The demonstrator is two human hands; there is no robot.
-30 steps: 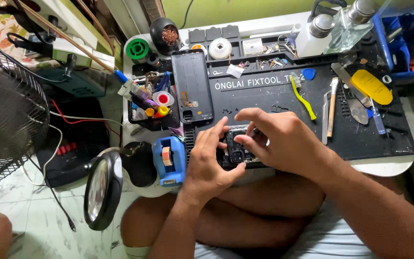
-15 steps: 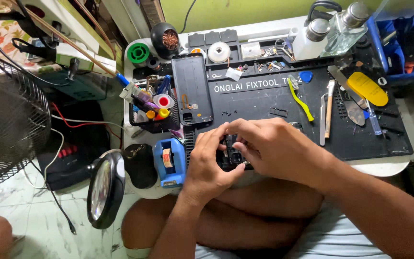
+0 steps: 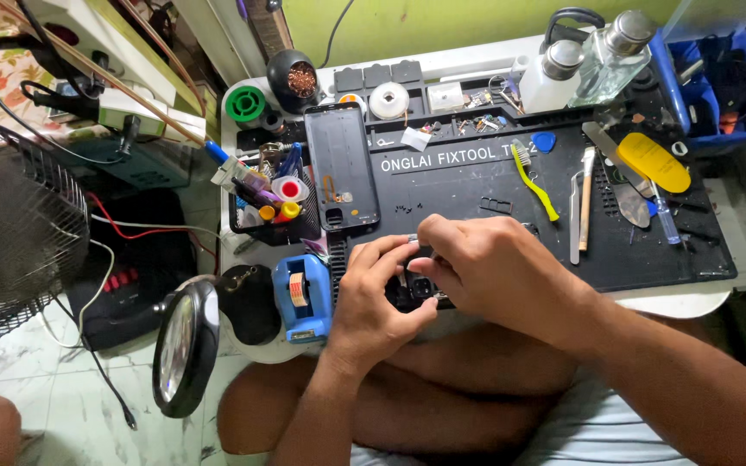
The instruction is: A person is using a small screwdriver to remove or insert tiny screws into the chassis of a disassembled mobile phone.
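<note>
While the head view looks down on a small white desk [image 3: 684,304] covered by a black work mat [image 3: 477,185], both hands meet at the mat's near edge over a small dark device [image 3: 414,290]. The left hand [image 3: 375,298] comes up from below and grasps the device from its left side, fingers curled round it and thumb on top. The right hand [image 3: 492,269] reaches in from the right and lies over the device's upper part, its fingertips pinched together at the top edge; whether they hold a small tool or part there, I cannot tell. Only a strip of the device shows between the two hands, just above the person's crossed legs.

Just left of the left hand stands a blue tape dispenser [image 3: 302,298], and beyond it a black round magnifier [image 3: 185,345]. Farther up the mat lies a dark phone frame [image 3: 341,166], well apart from the hands. To the right of the hands lie a yellow-handled brush [image 3: 535,179], tweezers [image 3: 580,203] and a yellow pry tool [image 3: 654,162]. Two clear bottles [image 3: 580,65] stand at the far edge.
</note>
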